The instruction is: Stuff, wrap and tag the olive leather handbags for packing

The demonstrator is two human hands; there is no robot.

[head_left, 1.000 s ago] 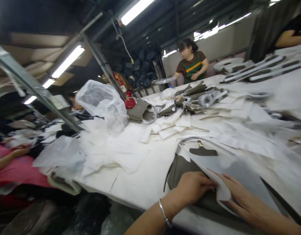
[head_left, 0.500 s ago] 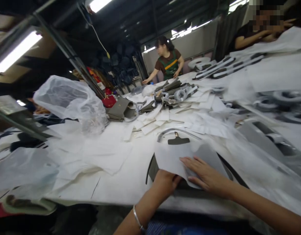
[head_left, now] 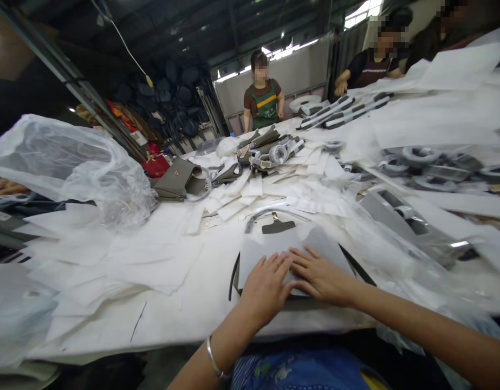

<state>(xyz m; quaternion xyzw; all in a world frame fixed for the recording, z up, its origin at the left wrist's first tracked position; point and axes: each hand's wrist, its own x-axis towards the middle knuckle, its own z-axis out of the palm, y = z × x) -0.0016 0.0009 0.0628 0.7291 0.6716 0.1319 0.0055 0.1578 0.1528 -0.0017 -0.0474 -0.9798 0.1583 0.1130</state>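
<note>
A dark handbag lies on the table right in front of me, mostly covered by a white paper sheet [head_left: 252, 260]. Its closure flap [head_left: 278, 227] with a gold clasp shows past the sheet, and its wrapped handle [head_left: 266, 212] arches beyond. My left hand [head_left: 266, 284] rests flat on the sheet with fingers extended. Beside it, my right hand [head_left: 320, 273] also lies flat on the sheet, fingers spread. The fingertips of both hands meet near the middle of the bag. Dark strap ends [head_left: 234, 273] stick out at the bag's sides.
Loose white sheets [head_left: 128, 254] spread over the left of the table [head_left: 164, 319], by a clear plastic bag [head_left: 71, 168]. An olive handbag [head_left: 179, 179] and several bag parts lie farther back. Rolled straps [head_left: 428, 162] sit at right. Co-workers [head_left: 264, 97] stand across the table.
My left hand has come from the sheet's near edge to lie flat on top, beside my right hand. The view has turned right. The co-worker opposite has lowered an outstretched arm.
</note>
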